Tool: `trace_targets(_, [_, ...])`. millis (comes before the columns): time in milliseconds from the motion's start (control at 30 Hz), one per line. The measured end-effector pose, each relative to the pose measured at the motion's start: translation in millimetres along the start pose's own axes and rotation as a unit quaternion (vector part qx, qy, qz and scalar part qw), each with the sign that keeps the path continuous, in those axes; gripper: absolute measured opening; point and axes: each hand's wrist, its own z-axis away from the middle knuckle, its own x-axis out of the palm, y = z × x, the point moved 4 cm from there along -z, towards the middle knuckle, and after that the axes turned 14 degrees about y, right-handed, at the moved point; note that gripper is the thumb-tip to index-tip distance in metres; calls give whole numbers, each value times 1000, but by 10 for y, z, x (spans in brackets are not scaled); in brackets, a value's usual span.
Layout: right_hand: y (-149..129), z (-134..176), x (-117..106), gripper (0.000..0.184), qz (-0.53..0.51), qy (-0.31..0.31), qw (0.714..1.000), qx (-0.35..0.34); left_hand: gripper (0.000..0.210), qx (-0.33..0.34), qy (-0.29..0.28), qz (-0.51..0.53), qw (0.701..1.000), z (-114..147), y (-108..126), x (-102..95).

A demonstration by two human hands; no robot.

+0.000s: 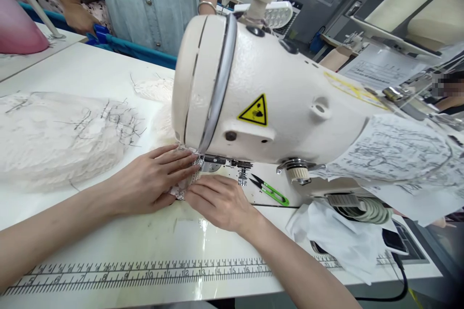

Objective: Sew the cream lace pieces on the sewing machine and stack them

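A piece of pale lace fabric (179,189) lies under the head of a white sewing machine (282,87). My left hand (148,181) rests flat on it, its fingers stretched toward the needle area. Close beside it, my right hand (219,202) has its fingers curled together at the fabric's right edge, apparently pinching it; the fingertips are partly hidden. The needle and presser foot are mostly covered by the machine head and my fingers. Green thread snips (270,189) lie on the machine bed, right of my right hand.
Piled pale lace pieces (61,140) with dark loose threads cover the table's left side. A printed ruler strip (145,273) runs along the front edge. White cloth (337,236) and a phone-like black object (394,240) lie at right. Another person (145,9) stands behind the table.
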Motion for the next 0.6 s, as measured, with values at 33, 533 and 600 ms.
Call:
trace_targets(33, [5, 10, -3, 15, 1, -4, 1000, 1, 56, -4, 0, 1, 1000, -3, 2, 5])
trace_targets(533, [94, 67, -62, 22, 37, -35, 998, 26, 55, -29, 10, -20, 999, -1, 83, 53])
trace_targets(600, [105, 83, -59, 23, 42, -38, 998, 30, 55, -30, 8, -28, 999, -1, 92, 59])
